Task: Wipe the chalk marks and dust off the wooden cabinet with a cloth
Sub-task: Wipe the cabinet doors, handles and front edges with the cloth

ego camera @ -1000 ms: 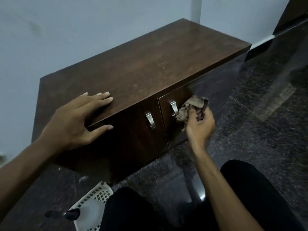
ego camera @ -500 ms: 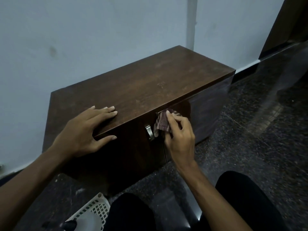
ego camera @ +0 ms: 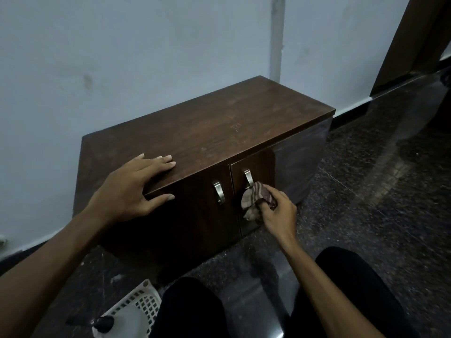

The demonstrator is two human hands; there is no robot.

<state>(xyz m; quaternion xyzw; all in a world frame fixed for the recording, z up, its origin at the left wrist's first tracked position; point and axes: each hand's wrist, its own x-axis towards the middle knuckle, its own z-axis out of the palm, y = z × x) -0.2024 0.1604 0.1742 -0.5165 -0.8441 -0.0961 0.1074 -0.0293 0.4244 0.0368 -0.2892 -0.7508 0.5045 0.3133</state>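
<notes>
A low dark wooden cabinet (ego camera: 219, 132) stands against the pale wall, with two front doors and two metal handles. Faint pale chalk marks (ego camera: 235, 128) show on its top. My left hand (ego camera: 131, 189) rests flat on the top's front edge, fingers straight, thumb against the left door. My right hand (ego camera: 278, 211) grips a crumpled striped cloth (ego camera: 253, 198) and presses it on the right door, just below the right handle (ego camera: 248, 178). The left handle (ego camera: 219, 192) is uncovered.
A white plastic basket (ego camera: 144, 301) holding a white bottle with a black cap (ego camera: 105, 323) sits on the dark speckled floor at the bottom left. My knees in black trousers (ego camera: 353, 289) are in front of the cabinet. A dark door frame (ego camera: 415, 45) rises at the right.
My right hand with the cloth went from right of the right handle to the top of the door over that handle, then down below it. The left hand stayed put.
</notes>
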